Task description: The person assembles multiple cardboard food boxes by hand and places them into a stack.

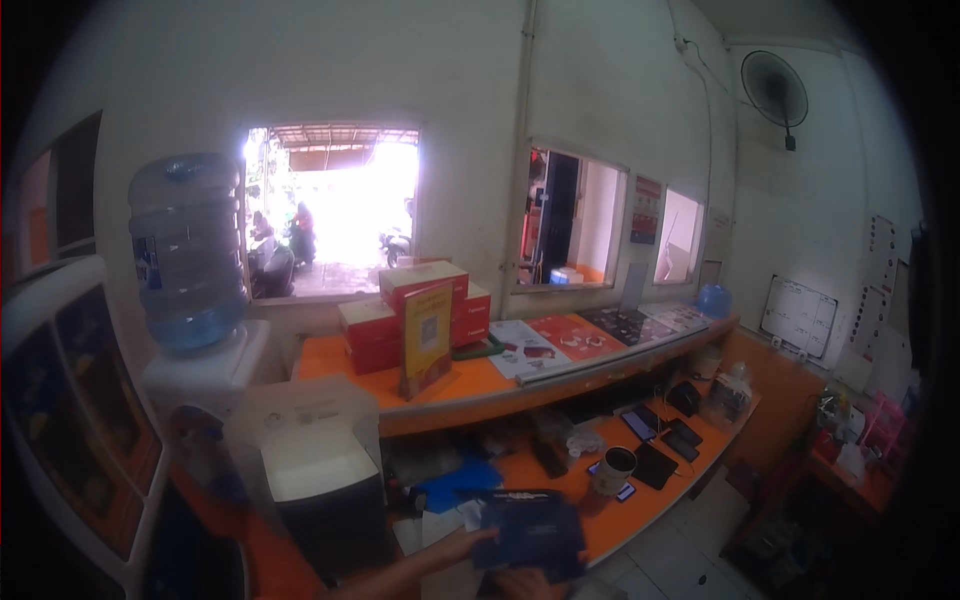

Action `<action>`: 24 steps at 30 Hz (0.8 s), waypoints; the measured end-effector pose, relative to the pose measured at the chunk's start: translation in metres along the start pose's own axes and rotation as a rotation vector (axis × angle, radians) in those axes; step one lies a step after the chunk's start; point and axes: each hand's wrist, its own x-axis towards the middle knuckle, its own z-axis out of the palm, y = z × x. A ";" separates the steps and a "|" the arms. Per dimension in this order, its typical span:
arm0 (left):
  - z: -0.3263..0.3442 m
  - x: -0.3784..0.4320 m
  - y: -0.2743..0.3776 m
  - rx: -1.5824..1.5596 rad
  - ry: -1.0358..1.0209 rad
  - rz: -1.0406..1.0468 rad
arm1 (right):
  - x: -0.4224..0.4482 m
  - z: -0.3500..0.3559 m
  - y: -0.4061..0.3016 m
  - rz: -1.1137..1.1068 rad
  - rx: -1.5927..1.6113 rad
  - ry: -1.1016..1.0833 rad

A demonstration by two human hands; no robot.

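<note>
A flat dark blue packet point(531, 529) with light printing hangs over the front edge of the lower counter. My left hand point(474, 541) comes in from the lower left and grips the packet's left side. A crumpled white slip point(470, 514) shows just above those fingers. At the packet's lower edge is my right hand point(525, 582), partly cut off by the picture's bottom and blurred, so its grip is unclear. Behind the packet lies a bright blue sheet or bag point(461, 484). A patterned cup point(614, 472) with dark contents stands to the right, beside a lit phone point(625, 491).
Several phones point(638, 424) and a black tablet-like device point(655, 466) lie on the orange counter. Above runs a shelf with red-and-white boxes point(375, 330) and a yellow code stand point(427, 337). A beige-and-dark machine point(322, 480) and a water dispenser point(199, 367) stand at left.
</note>
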 end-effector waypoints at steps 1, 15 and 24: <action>0.006 -0.002 0.005 0.113 -0.005 0.152 | 0.006 -0.002 -0.003 0.012 -0.036 0.121; 0.038 -0.005 0.010 0.364 -0.195 0.502 | 0.015 -0.006 0.011 0.296 -0.268 0.471; 0.043 -0.008 0.001 0.143 -0.194 0.592 | 0.003 -0.006 0.012 0.142 -0.250 0.347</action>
